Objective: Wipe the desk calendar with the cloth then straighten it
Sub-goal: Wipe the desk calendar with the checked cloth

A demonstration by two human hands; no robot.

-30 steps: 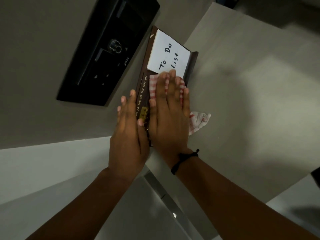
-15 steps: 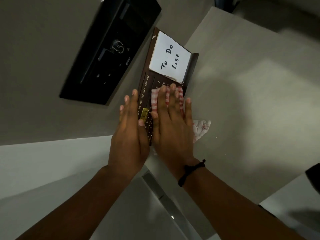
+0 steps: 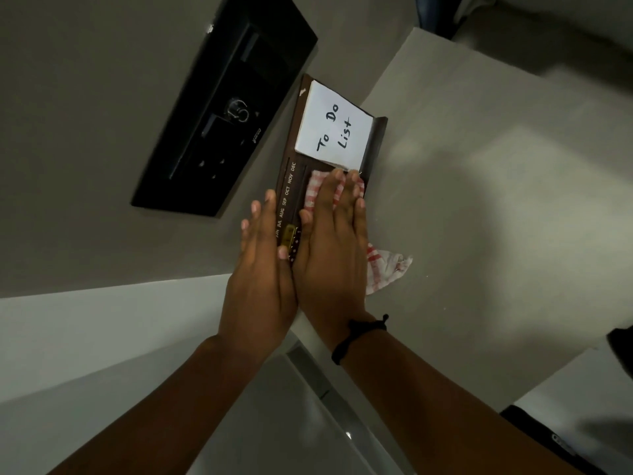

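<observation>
Right hand (image 3: 330,248) slid back up since 0.5 s ago, flat-palmed on the checked cloth (image 3: 323,190) just under the note pad (image 3: 334,126); left hand (image 3: 262,269) open, bracing the desk calendar (image 3: 289,186) edge, long axis running away on the counter (image 3: 479,200).

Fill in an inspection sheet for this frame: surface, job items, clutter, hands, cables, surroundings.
Surface: grey desk, bare part dimly lit.
Job items: brown desk calendar lying flat, white To Do List pad on it; red-checked cloth pressed on the calendar.
Clutter: nothing seen.
Hands: right hand flat on the cloth; left hand open against the calendar's left edge.
Cables: nothing seen.
Surroundings: black panel left of the calendar; black wristband on the right wrist.
</observation>
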